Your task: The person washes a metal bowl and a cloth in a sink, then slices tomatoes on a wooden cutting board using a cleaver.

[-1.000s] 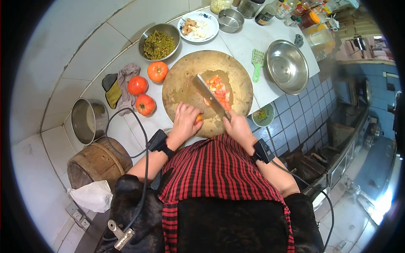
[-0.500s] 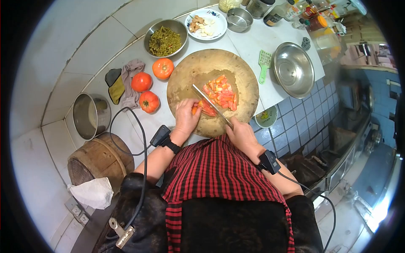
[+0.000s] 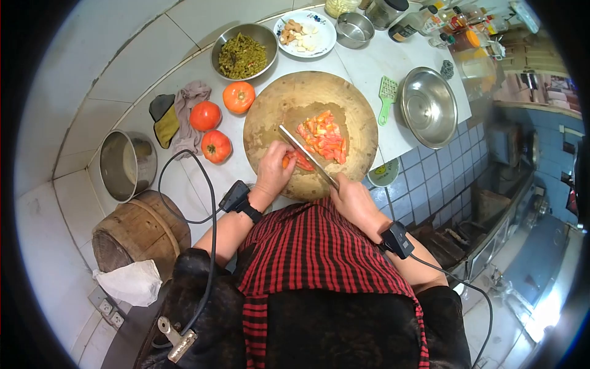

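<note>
On the round wooden chopping board (image 3: pixel 270 98) lies a pile of chopped tomato (image 3: pixel 322 136). My left hand (image 3: pixel 275 168), fingers curled, presses a piece of tomato (image 3: pixel 301 161) against the board just left of the blade. My right hand (image 3: pixel 355 200) is closed round the handle of a knife (image 3: pixel 307 154), whose blade slants up and left between the held piece and the pile. The knife's handle is mostly hidden in the palm. Three tomatoes sit left of the board: one cut face up (image 3: pixel 238 97), one whole (image 3: pixel 205 115), one nearest me (image 3: pixel 216 146).
Behind the board stand a bowl of chopped greens (image 3: pixel 244 55) and a plate with ginger and garlic (image 3: pixel 319 27). To the right are a green grater (image 3: pixel 386 98) and a steel basin (image 3: pixel 427 104). A steel pot (image 3: pixel 127 166) and wooden barrel (image 3: pixel 144 230) stand left; cables trail from both wrists.
The left fingers have curled in more and shifted slightly on the tomato piece. The knife stays in nearly the same place beside it. The camera view has turned a little.
</note>
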Demonstrator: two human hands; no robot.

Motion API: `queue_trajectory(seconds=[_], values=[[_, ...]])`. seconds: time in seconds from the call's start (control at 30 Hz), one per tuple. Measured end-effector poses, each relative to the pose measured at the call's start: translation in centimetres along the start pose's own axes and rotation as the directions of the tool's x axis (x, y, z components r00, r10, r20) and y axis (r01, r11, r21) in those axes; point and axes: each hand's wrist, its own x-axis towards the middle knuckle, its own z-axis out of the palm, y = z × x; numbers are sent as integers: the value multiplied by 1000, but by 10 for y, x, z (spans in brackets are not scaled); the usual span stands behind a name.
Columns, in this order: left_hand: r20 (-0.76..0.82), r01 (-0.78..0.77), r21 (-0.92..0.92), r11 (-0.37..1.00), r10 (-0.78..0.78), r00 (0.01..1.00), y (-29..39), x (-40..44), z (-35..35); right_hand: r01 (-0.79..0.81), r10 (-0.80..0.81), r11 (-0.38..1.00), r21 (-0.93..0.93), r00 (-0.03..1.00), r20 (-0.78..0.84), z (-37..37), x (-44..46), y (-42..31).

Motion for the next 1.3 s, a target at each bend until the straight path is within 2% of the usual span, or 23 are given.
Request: queue_trajectory(seconds=[0.07,0.2,0.33,0.4,0.5,0.6,0.67,0.7,0.77,0.8,0.87,0.9,0.97,1.07,1.17,1.3], values=[[18,56,-40,998,-55,998,-2,0,0,43,-42,999,29,999,-11,2,7,-2],[13,62,-51,997,-62,998,-3,-2,-3,160,-155,985,58,984,-84,35,36,8],[26,82,-29,996,-81,996,-2,-2,-2,46,-46,999,3,997,-70,46,47,6],[22,68,-13,998,-68,997,4,3,-2,179,-154,964,198,979,-136,39,49,17],[72,145,-12,989,-143,987,8,3,-1,154,-107,960,233,973,-202,17,39,12],[61,88,11,996,-89,994,10,9,-1,164,-78,937,309,959,-273,0,33,9],[124,-48,156,987,29,992,19,17,-6,189,-98,939,287,948,-303,-9,31,6],[127,-53,155,986,33,991,15,18,-6,171,-98,953,249,954,-282,-12,29,7],[308,-29,88,996,0,951,7,21,-5,152,-96,966,208,962,-255,-13,24,6],[308,-25,89,996,-4,951,5,18,-4,115,-73,981,154,964,-256,-11,20,3],[336,166,109,980,-194,922,6,17,-6,80,-52,992,101,966,-254,-6,12,1],[336,167,110,980,-194,922,8,14,-5,64,-43,995,76,969,-245,-3,7,0],[124,113,284,952,-153,980,12,5,-2,45,-32,998,50,970,-239,-1,1,-1],[40,57,354,933,-76,996,11,-3,3,-6,14,999,45,985,-173,5,-2,-4],[20,40,332,942,-49,999,5,-7,8,-52,48,998,-28,992,-113,29,15,5],[24,49,331,942,-60,998,9,-7,4,42,-34,998,43,985,-172,38,39,18]])
